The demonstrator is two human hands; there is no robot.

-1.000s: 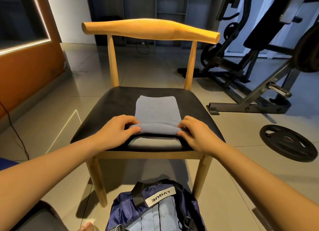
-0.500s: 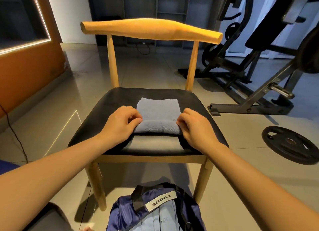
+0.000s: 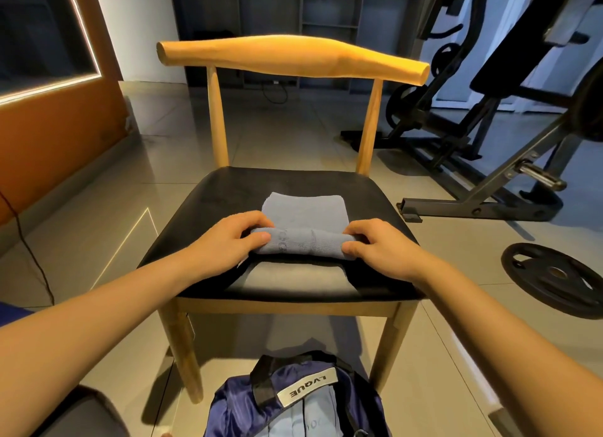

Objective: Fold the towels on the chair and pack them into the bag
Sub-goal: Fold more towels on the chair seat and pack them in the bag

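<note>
Soft blue terry towel (image 3: 305, 219), rolled at six o'clock, gripped at each end by left hand (image 3: 228, 241) and right hand (image 3: 381, 249) on the glossy black chair (image 3: 202, 228).

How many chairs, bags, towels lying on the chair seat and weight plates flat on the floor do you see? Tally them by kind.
chair: 1
bag: 1
towel on the seat: 1
weight plate flat on the floor: 1
Total: 4
</note>
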